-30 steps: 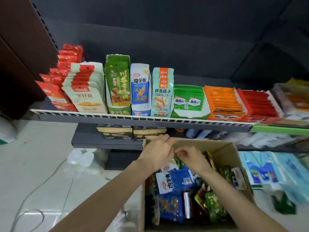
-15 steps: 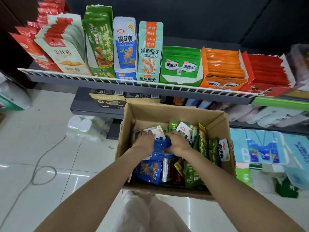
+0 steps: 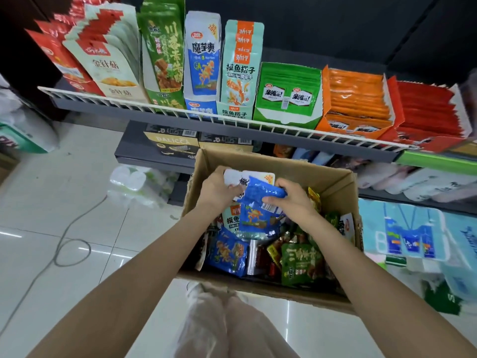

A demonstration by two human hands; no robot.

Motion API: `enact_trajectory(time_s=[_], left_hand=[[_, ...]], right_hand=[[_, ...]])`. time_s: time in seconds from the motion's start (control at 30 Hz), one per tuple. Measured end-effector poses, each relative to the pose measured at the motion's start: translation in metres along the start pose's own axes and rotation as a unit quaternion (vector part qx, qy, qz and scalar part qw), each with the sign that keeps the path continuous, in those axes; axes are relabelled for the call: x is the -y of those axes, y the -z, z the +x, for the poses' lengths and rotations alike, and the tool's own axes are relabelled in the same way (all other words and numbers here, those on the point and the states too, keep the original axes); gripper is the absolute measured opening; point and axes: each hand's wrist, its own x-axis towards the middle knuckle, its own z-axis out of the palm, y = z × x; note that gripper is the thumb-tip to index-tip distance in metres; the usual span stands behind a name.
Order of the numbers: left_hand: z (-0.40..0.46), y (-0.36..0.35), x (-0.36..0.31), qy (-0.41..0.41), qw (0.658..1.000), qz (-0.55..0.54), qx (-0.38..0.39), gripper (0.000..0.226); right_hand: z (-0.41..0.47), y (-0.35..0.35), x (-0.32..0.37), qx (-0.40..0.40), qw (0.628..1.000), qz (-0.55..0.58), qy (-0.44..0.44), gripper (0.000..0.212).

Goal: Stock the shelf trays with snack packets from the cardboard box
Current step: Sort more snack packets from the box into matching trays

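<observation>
Whereas 0.5 s ago both hands were sunk among the packets, they are now lifted clear of the heap with blue packets between them.
Change: the blue konjac packets point(image 3: 258, 202) have come up out of the pile and hang above the other snacks, inside the walls of the cardboard box point(image 3: 333, 177).
Meaning for the task: a bundle has been picked out; judged from this, the carry to the shelf has not begun, and no packet of this bundle is in a tray yet.
Left hand point(image 3: 219, 189): fingers curled round the white upper edge of the packets, back of the hand toward the camera, forearm reaching in from the lower left.
Right hand point(image 3: 291, 200): thumb and fingers pinch the right side of the blue packets, near a white barcode label; forearm enters from the lower right.
Number held: more than 1 packet seems to be gripped; the exact count cannot be told.
Likely target: the blue tray point(image 3: 202, 63) on the wire-fronted shelf point(image 3: 232, 122) bears the same print, standing between the green tray point(image 3: 162, 47) and the teal tray point(image 3: 240, 71).
Box contents: blue, green, teal and red packets remain loose in the box, so much stocking is left.
Box position: it stands on the tiled floor point(image 3: 77, 202) just below the shelf front.
Surroundings: a grey cable point(image 3: 69, 244) loops on the floor at the left.
Risk: the glossy packets could slide apart if the 2 grips loosen during the lift.
</observation>
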Motion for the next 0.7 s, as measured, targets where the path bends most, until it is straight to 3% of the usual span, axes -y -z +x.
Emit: enact_trajectory(time_s=[0.07, 0.17, 0.27, 0.33, 0.4, 0.5, 0.57, 0.63, 0.7], left_hand=[[0.001, 0.004, -0.005, 0.026, 0.995, -0.094, 0.009, 0.066], [-0.002, 0.011, -0.015, 0.031, 0.984, -0.149, 0.093, 0.074], [-0.004, 0.021, -0.027, -0.021, 0.971, -0.178, 0.161, 0.031], [-0.004, 0.032, -0.037, -0.057, 0.971, -0.183, 0.143, 0.012], [-0.003, 0.045, -0.044, -0.069, 0.973, -0.199, 0.092, 0.01], [-0.004, 0.065, -0.055, -0.061, 0.964, -0.259, 0.017, 0.022], [-0.007, 0.076, -0.069, -0.071, 0.956, -0.285, -0.001, 0.039], [-0.008, 0.085, -0.087, -0.073, 0.931, -0.359, -0.004, 0.041], [-0.005, 0.098, -0.098, -0.072, 0.907, -0.414, -0.02, 0.057]], right_hand=[[-0.005, 0.01, 0.01, -0.022, 0.989, 0.143, -0.016, 0.013], [-0.009, 0.022, 0.028, -0.028, 0.953, 0.297, -0.048, 0.01], [-0.009, 0.027, 0.049, -0.023, 0.944, 0.326, -0.037, 0.009], [-0.009, 0.028, 0.062, -0.059, 0.949, 0.31, -0.03, 0.006], [-0.008, 0.032, 0.078, -0.135, 0.943, 0.302, -0.003, 0.006], [-0.009, 0.033, 0.106, -0.27, 0.941, 0.184, 0.09, 0.004], [-0.011, 0.026, 0.13, -0.286, 0.944, 0.068, 0.152, 0.012], [-0.014, 0.014, 0.155, -0.238, 0.946, -0.094, 0.2, 0.041], [-0.011, 0.004, 0.171, -0.128, 0.951, -0.162, 0.232, 0.066]])
